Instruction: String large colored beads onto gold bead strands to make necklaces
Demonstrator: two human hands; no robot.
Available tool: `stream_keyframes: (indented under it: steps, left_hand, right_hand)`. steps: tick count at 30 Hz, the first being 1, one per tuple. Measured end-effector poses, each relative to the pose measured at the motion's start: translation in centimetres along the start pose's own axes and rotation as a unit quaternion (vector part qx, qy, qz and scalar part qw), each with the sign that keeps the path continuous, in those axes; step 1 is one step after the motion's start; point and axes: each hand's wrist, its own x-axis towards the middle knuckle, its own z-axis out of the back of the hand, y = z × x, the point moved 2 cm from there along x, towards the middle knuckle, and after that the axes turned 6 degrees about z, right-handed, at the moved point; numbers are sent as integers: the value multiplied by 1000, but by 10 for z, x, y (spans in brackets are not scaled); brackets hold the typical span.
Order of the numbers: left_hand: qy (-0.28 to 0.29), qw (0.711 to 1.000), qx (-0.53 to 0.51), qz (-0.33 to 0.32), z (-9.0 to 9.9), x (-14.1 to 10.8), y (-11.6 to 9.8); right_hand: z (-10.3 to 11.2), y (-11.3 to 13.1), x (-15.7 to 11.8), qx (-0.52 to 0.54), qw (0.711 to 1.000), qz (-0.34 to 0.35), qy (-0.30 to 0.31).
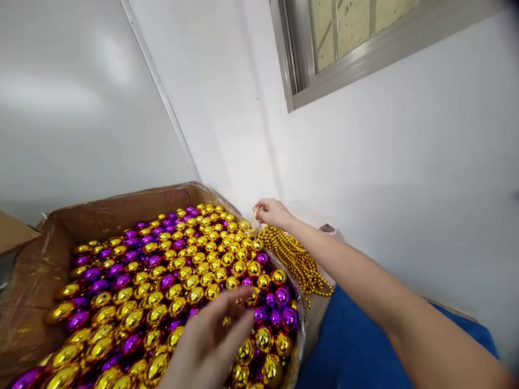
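Glossy balls (195, 295), cardboard box (101, 217)

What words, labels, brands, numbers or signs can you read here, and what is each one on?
None: no readable text shows anywhere.
The cardboard box, gold and purple balls, gold bead strands and window frame show no lettering.
The small container by the wall is too small to tell.

At far right I see a metal-framed window (344, 32) in the white wall (430, 162); a glossy grey panel (77, 119) stands far left, blue fabric (344, 340) near right.
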Motion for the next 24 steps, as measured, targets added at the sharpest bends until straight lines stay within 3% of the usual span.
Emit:
stream_keyframes:
  steps: [2, 4, 5, 7, 9, 13, 16, 18, 21, 24]
  left_hand:
    - [-20, 998, -57, 31, -7, 53, -2]
    - [-75, 966, -224, 106, -16, 97, -1]
    - [-72, 954, -272, 105, -22, 114, -1]
    - [-44, 942, -322, 87, -34, 136, 1]
    - [-4, 950, -306, 65, -47, 145, 7]
    - [29, 974, -218, 54, -69, 144, 24]
    - [47, 988, -146, 28, -87, 125, 24]
    - [69, 996, -50, -33, -100, 106, 17]
    - [93, 956, 220, -168, -120, 79, 6]
    - [93, 923, 322, -188, -131, 66, 5]
  right_hand:
    - [7, 18, -5, -11, 1000, 17, -5]
    - [11, 33, -14, -29, 999, 37, -10]
    - [13, 39, -20, -40, 998, 47, -11]
    - [16, 49, -33, -65, 996, 65, -8]
    - [18, 55, -45, -92, 993, 77, 1]
    - [31, 52, -62, -137, 984, 93, 66]
    - [47, 30, -62, -145, 978, 85, 125]
    - [51, 7, -57, -151, 978, 61, 128]
    - [35, -31, -46, -172, 981, 6, 86]
    - [-5, -67, -37, -187, 980, -49, 56]
